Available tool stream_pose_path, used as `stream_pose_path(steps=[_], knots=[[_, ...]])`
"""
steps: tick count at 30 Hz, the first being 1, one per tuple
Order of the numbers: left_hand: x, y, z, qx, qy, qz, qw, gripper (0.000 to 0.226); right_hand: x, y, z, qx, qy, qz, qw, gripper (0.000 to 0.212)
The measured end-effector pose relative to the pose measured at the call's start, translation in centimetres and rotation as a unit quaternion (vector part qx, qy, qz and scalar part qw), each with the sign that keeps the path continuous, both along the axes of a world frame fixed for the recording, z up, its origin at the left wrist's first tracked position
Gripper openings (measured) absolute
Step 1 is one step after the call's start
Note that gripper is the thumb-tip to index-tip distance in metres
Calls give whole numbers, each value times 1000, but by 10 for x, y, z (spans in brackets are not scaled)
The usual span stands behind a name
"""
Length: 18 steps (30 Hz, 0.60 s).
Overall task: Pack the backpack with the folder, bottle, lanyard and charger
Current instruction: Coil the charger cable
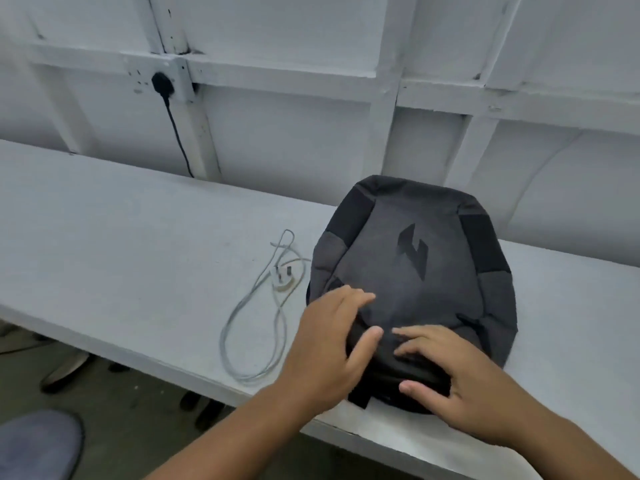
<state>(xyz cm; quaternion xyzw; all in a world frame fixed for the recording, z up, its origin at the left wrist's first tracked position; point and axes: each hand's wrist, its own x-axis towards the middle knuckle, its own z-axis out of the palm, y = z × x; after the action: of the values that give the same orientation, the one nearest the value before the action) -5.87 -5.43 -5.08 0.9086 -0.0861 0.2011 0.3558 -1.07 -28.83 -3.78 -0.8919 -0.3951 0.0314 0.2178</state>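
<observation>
A dark grey backpack [412, 271] with a black logo lies flat on the white table [121, 244], its top end toward me. My left hand [329, 341] rests on its near left part, fingers spread over the fabric. My right hand [450, 368] lies on the near edge, fingers curled on the black top fold. Left of the bag a white charger plug [282, 277] sits on the table with its grey cable [242, 327] looped toward me. No folder, bottle or lanyard is in sight.
A white panelled wall stands behind the table, with a socket and black plug [160, 83] whose cable hangs down. The table's near edge runs diagonally below my arms. A blue seat [38, 445] and chair legs are on the floor at lower left.
</observation>
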Motion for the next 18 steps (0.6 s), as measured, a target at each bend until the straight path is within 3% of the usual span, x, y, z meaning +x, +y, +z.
stream_pose_path(steps=[3,9,14,18], knots=[[0,-1,-30,88,66,-26,994,56,1,3,-26,-81,20,6,997,67],[1,-4,-51,138,68,-22,988,59,-1,5,-34,-95,-2,-18,995,72],[-3,-2,-47,86,65,-26,994,53,-1,11,-32,-52,11,-42,998,70],[-5,9,-39,16,29,5,999,33,-3,17,-32,-10,-4,-70,997,58]])
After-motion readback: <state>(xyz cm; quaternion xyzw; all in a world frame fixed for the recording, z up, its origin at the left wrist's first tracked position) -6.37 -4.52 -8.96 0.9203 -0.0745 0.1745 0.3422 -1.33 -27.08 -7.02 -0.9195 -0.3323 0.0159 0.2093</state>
